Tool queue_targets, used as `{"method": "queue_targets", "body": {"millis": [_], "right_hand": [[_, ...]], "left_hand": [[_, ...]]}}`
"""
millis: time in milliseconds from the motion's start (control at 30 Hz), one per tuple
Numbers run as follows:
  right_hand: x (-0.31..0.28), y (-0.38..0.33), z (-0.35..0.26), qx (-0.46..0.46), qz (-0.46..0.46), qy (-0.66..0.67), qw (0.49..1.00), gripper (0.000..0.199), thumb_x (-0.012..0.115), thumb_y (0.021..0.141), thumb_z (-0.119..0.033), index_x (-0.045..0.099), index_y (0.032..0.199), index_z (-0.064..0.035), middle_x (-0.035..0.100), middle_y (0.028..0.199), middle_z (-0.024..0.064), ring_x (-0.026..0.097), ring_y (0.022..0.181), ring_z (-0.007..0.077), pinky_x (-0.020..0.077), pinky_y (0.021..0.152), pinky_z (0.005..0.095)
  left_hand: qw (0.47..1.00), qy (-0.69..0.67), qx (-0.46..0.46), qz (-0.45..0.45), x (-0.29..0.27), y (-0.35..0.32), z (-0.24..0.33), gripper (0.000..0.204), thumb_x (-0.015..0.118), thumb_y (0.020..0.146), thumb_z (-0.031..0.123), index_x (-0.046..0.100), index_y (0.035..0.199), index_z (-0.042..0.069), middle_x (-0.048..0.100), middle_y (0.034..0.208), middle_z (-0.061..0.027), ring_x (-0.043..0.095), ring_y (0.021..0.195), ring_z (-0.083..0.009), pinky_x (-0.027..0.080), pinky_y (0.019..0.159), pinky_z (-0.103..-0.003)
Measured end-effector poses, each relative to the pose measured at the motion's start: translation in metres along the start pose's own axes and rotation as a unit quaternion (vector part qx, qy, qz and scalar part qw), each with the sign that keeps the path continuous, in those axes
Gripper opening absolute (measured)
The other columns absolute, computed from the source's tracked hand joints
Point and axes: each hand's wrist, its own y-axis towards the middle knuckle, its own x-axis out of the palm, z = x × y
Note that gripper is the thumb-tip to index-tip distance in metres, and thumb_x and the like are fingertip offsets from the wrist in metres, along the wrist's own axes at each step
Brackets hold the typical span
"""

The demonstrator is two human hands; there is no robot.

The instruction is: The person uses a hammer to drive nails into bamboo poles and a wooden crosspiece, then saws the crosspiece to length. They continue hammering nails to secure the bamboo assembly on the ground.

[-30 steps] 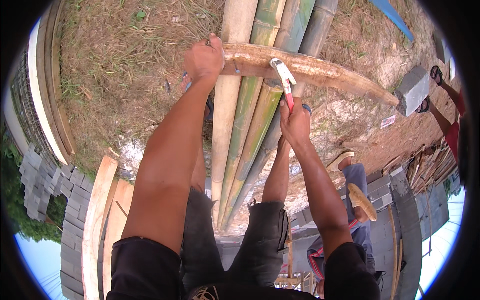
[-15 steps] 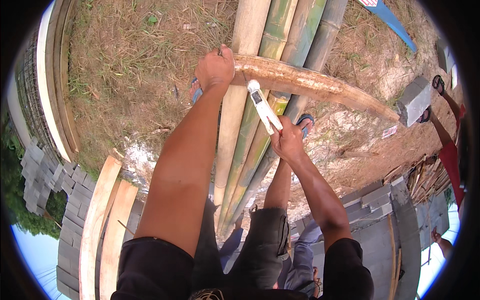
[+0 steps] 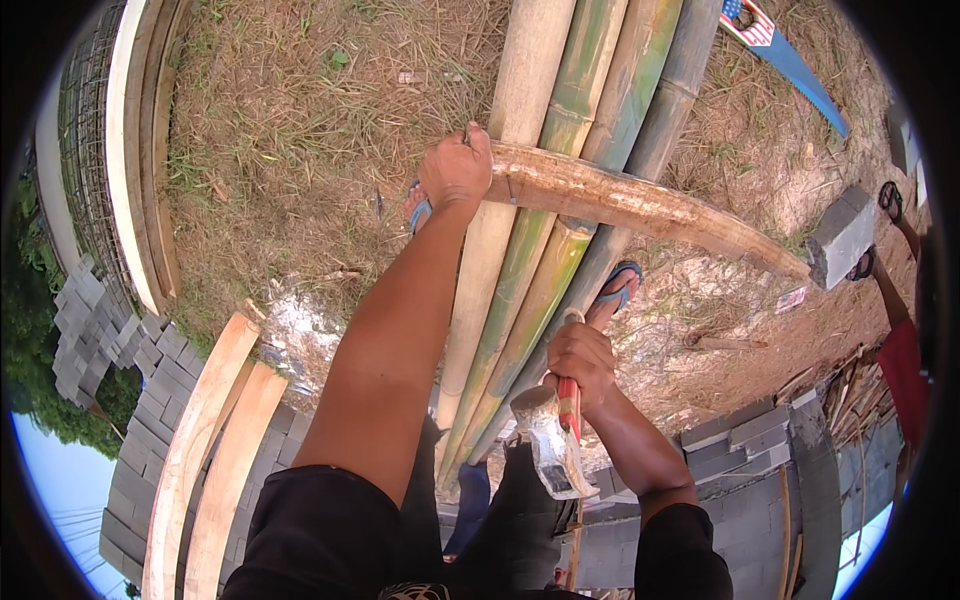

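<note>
My left hand (image 3: 456, 170) is closed around the left end of a rough wooden plank (image 3: 640, 202), which lies crosswise over several bamboo poles (image 3: 574, 90). Beside that grip, a thin dark nail (image 3: 512, 190) seems to stick out of the plank's near edge. Lower down on the right, my right hand (image 3: 582, 362) grips a claw hammer (image 3: 549, 437) by its handle, partly red. The worn, whitish hammer head points back towards my legs, apart from the plank. My fingers hide part of the handle.
A grey block (image 3: 841, 240) stands by the plank's right end, near another person's sandalled feet. A blue handsaw (image 3: 795, 72) lies at the far right. Boards (image 3: 215, 420) and stacked grey blocks (image 3: 150, 410) are at the left. My sandalled foot (image 3: 618, 288) is beside the poles.
The hammer has swung down and back from the plank towards me, its head now turned towards my legs. My left hand keeps its hold on the plank. The whole view has shifted slightly.
</note>
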Motion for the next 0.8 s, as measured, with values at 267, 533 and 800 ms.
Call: {"method": "queue_targets", "body": {"millis": [267,533,800], "right_hand": [[-0.005,-0.005,0.0,0.018,-0.028,-0.009,0.999,0.018,0.07,0.058,-0.007,0.056,0.07,-0.0046,0.055,0.061,0.0068,0.057,0.052,0.0254,0.0455,0.047,0.0307],[0.003,-0.012,0.003,0.139,-0.024,-0.038,0.989,0.015,0.067,0.074,-0.011,0.057,0.082,-0.003,0.057,0.063,0.0104,0.058,0.052,0.0292,0.0473,0.049,0.0389],[-0.001,-0.008,0.012,0.187,-0.06,-0.078,0.977,0.014,0.068,0.069,-0.011,0.058,0.076,-0.0045,0.058,0.061,0.0098,0.06,0.055,0.0293,0.0472,0.049,0.0366]], "left_hand": [[1.0,-0.005,0.009,0.005,0.005,-0.003,0.002,0.046,0.044,0.087,0.041,0.069,0.079,0.003,0.064,0.078,-0.0266,0.062,0.077,-0.044,0.049,0.072,-0.05],[1.0,-0.007,0.012,0.011,-0.001,0.008,0.006,0.046,0.043,0.087,0.04,0.068,0.077,0.003,0.063,0.077,-0.027,0.062,0.075,-0.0442,0.048,0.073,-0.051],[0.999,-0.027,0.046,0.009,0.003,0.001,-0.007,0.047,0.041,0.088,0.039,0.067,0.076,0.001,0.062,0.075,-0.0274,0.061,0.074,-0.0445,0.047,0.071,-0.052]]}}
